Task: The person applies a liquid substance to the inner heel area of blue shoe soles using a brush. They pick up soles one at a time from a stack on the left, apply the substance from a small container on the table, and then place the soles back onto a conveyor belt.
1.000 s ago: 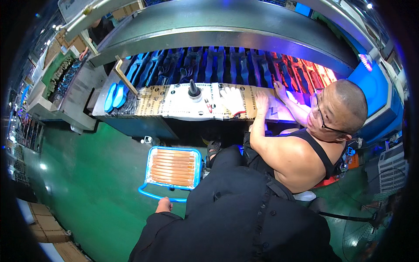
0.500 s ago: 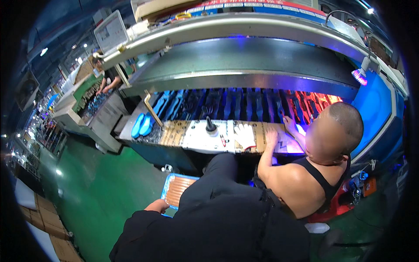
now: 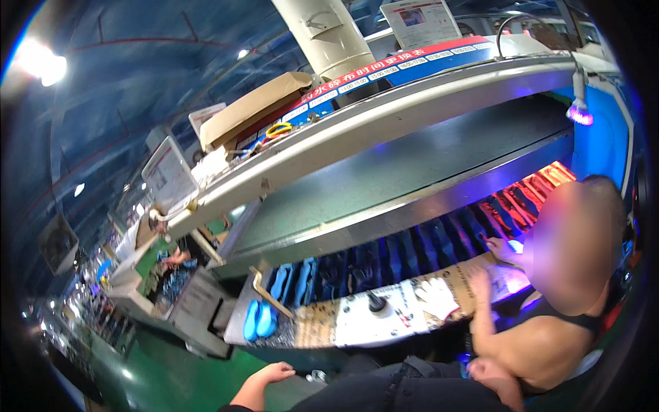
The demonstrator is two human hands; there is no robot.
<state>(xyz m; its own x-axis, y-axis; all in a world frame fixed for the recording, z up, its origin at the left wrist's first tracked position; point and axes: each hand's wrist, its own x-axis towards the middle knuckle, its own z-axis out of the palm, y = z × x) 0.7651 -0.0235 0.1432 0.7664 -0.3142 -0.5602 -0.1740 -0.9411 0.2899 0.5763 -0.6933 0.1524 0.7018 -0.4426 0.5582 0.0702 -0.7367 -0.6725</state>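
Observation:
My left hand (image 3: pixel 272 374) is low in the view, off the table's front edge. Its fingers are loosely curled together, and I see nothing in them. My right hand (image 3: pixel 486 373) is closed against my front, beside a co-worker's bare arm; whatever its fingers hold, if anything, is hidden. On the table ahead, a dark cone-topped container (image 3: pixel 376 302) stands on a white sheet (image 3: pixel 350 323). To its right lies a white glove (image 3: pixel 436 299). A pair of bright blue shoe-shaped pieces (image 3: pixel 261 321) rests at the table's left end.
Behind the table, a long machine (image 3: pixel 384 182) holds rows of dark and blue shoe-shaped pieces (image 3: pixel 391 264), lit red at the right. A co-worker (image 3: pixel 535 343) sits close on my right, hands at the table. Another person's arm shows far left. A lamp (image 3: pixel 579 113) hangs at right.
My view has tilted up and turned. The blue-rimmed tray with brown ribbed contents, gripped by my left hand before, is out of sight. My right hand has come into view.

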